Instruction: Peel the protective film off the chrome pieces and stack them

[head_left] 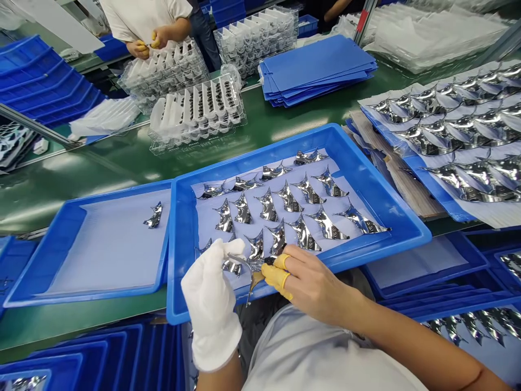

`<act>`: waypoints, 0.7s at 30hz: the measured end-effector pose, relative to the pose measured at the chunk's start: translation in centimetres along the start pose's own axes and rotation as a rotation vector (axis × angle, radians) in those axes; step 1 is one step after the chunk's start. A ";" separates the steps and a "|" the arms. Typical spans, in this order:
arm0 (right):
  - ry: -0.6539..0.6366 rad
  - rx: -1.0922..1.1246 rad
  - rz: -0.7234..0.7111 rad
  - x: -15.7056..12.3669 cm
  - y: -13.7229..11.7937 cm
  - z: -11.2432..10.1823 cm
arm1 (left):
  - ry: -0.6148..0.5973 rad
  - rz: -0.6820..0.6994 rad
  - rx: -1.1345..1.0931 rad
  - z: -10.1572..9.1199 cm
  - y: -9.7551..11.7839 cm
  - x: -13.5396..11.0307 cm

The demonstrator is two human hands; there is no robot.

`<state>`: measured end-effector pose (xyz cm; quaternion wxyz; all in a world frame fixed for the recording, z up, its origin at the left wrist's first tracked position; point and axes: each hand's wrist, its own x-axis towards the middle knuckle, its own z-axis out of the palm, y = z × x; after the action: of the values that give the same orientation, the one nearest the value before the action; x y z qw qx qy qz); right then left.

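My left hand [211,304], in a white cloth glove, sits at the near edge of a blue plastic tray [252,156] and pinches a silver foil piece [232,266]. My right hand [313,282] wears yellow finger cots and grips small metal snips [246,266], their tip against that foil. Several curved silver foil pieces [288,198] lie in rows on a pale sheet [358,201] in the tray. A shallower blue tray [122,191] to the left holds one foil piece [153,215].
A green workbench [81,179] runs across the view. Clear trays with white inserts [197,114] and a stack of blue sheets [317,70] stand beyond. More foil [459,136] lies on blue trays at right. A co-worker's hands [148,46] work at the far side.
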<state>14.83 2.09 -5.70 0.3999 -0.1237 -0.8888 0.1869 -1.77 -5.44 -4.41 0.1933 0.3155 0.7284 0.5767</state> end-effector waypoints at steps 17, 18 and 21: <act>-0.026 1.185 0.913 0.4 -0.1 -0.4 | -0.170 0.315 0.151 -0.7 -2.7 0.4; -0.010 1.244 0.956 0.5 -0.1 -0.3 | -0.181 0.258 0.129 -0.5 -2.4 0.2; 0.020 1.335 0.993 0.6 0.1 0.1 | -0.249 0.001 -0.034 0.3 -1.1 -0.3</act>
<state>14.39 2.36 -5.39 0.2679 -0.2400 -0.4294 0.8284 -1.63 -5.64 -5.60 0.2872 0.3816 0.6889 0.5453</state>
